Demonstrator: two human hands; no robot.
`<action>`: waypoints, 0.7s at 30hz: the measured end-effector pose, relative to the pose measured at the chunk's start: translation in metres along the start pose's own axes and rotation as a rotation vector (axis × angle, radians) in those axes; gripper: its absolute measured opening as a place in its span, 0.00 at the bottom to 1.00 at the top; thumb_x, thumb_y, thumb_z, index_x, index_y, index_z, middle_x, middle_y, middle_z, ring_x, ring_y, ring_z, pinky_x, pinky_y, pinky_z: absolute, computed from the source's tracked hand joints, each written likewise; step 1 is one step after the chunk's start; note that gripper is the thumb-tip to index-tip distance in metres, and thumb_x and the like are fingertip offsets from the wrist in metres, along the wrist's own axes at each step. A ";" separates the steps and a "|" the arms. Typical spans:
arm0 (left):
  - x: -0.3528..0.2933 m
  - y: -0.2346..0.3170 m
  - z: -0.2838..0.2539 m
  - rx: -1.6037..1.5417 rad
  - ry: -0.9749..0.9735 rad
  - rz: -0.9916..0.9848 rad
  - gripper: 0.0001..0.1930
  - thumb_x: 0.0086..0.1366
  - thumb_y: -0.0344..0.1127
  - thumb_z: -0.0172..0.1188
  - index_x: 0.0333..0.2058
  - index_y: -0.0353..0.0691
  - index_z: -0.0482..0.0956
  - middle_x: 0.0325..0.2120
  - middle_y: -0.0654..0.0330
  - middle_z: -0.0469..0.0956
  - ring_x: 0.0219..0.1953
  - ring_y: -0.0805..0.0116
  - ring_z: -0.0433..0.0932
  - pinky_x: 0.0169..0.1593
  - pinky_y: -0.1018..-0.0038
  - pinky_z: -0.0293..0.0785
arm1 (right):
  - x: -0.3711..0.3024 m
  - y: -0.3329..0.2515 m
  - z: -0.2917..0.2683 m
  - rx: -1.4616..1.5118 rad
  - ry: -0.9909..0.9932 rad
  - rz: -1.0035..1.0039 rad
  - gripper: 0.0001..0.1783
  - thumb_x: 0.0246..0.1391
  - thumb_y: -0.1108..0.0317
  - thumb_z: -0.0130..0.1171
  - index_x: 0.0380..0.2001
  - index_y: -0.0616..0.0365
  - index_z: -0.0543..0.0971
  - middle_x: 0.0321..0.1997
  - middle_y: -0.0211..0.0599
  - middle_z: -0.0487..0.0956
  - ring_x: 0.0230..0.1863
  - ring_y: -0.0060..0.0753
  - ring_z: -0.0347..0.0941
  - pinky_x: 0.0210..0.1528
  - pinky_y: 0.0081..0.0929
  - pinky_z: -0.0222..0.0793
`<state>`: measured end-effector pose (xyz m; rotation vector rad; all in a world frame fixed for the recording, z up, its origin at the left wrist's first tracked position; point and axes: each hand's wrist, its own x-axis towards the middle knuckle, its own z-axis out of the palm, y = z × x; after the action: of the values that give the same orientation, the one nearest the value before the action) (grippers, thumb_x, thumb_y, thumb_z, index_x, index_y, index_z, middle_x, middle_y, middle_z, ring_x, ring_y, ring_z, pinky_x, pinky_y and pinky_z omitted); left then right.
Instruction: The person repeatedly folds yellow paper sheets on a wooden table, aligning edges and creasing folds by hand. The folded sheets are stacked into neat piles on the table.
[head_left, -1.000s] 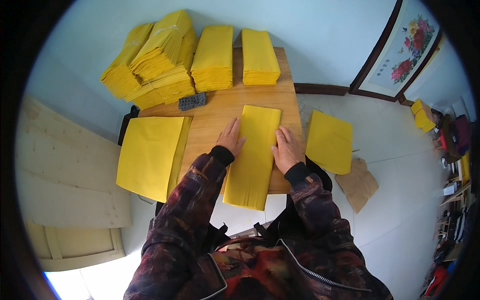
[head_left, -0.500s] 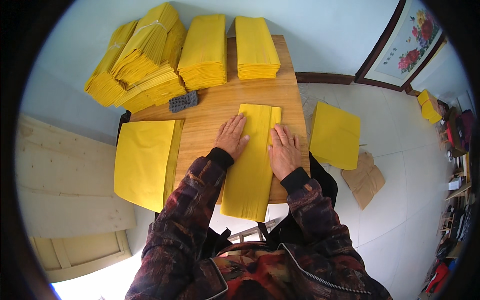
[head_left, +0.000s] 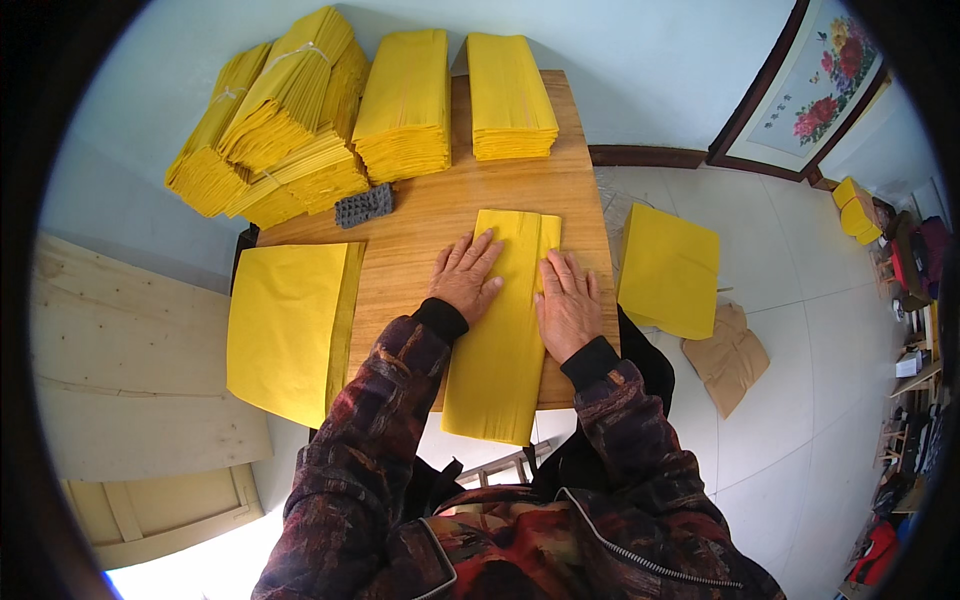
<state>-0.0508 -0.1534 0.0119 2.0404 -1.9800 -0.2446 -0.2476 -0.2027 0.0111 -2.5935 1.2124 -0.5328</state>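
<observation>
A long folded sheet of yellow paper [head_left: 500, 350] lies lengthwise in front of me, its near end hanging past the table's edge. My left hand [head_left: 467, 276] rests flat with spread fingers on its left side. On the right side, my right hand [head_left: 570, 300] lies flat too, fingertips near the lengthwise fold line. Neither hand grasps anything. To the left sits a stack of wide yellow sheets [head_left: 290, 330]. A dark grey ridged block [head_left: 364, 206] stands beyond my left hand, beside the stacked bundles.
Tied bundles of folded yellow paper [head_left: 285, 110] are heaped at the wooden table's [head_left: 420, 215] far left. Two neat folded stacks [head_left: 405, 100] stand beside them. Right of the table are a yellow stack [head_left: 670, 270] and brown paper [head_left: 727, 360] on the floor. A framed flower picture [head_left: 805, 90] leans by the wall.
My left hand's fingers have spread slightly and shifted a little to the right on the paper. The right hand stays nearly in place.
</observation>
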 end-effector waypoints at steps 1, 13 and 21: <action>0.000 0.000 0.001 0.007 0.017 0.004 0.28 0.67 0.48 0.47 0.64 0.52 0.59 0.67 0.60 0.53 0.69 0.55 0.49 0.69 0.58 0.41 | 0.000 0.000 0.000 0.003 -0.008 0.004 0.29 0.55 0.63 0.56 0.58 0.59 0.65 0.66 0.35 0.59 0.69 0.42 0.50 0.68 0.50 0.43; 0.002 -0.002 0.003 0.026 -0.020 0.002 0.28 0.69 0.50 0.44 0.66 0.51 0.56 0.68 0.60 0.51 0.69 0.54 0.48 0.69 0.57 0.39 | 0.000 0.000 -0.004 0.049 -0.005 0.004 0.28 0.54 0.65 0.56 0.57 0.56 0.65 0.66 0.35 0.60 0.69 0.42 0.51 0.67 0.51 0.43; 0.002 -0.003 0.004 -0.026 0.028 -0.006 0.30 0.66 0.49 0.48 0.64 0.48 0.57 0.67 0.62 0.54 0.69 0.57 0.50 0.68 0.59 0.42 | 0.000 0.002 -0.005 0.090 0.023 0.005 0.26 0.53 0.65 0.57 0.56 0.55 0.67 0.65 0.36 0.61 0.68 0.41 0.52 0.67 0.49 0.44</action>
<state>-0.0487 -0.1552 0.0074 2.0233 -1.9443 -0.2400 -0.2505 -0.2041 0.0147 -2.5153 1.1740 -0.6038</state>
